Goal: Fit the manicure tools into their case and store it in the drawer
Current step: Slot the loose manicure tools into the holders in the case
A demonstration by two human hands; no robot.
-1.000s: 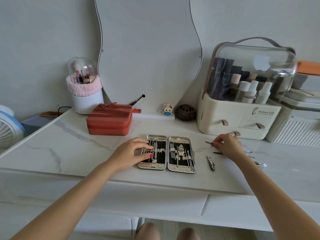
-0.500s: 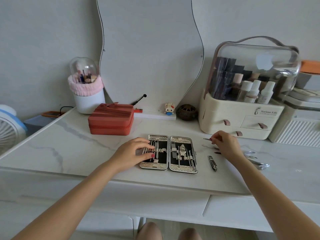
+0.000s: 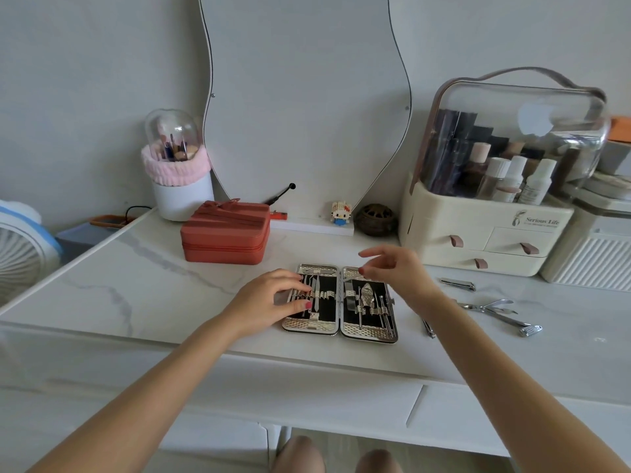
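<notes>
The manicure case (image 3: 368, 334) lies open flat near the front of the marble tabletop (image 3: 136, 285), with several metal tools strapped into both black halves. My left hand (image 3: 266, 302) presses on the case's left half, fingers over the tools. My right hand (image 3: 396, 271) hovers over the top of the right half, fingertips pinched; the thin tool in them is barely visible. Loose on the table to the right lie a nail clipper (image 3: 457, 284), nippers (image 3: 491, 307), another clipper (image 3: 527, 330) and a small clipper (image 3: 428, 331). A shut drawer front (image 3: 300, 394) sits below the tabletop.
A red zip box (image 3: 225, 233) stands behind the case to the left. A cream cosmetics organiser (image 3: 478, 233) with small drawers is at the back right. A wavy mirror (image 3: 304, 97), a brush holder (image 3: 177, 172), a toy figure (image 3: 340, 213) and a fan (image 3: 20, 247) line the back and left.
My right hand has lifted a thin tool from the table on the right and carried it left over the case. A nail clipper it covered now shows. The left hand stayed.
</notes>
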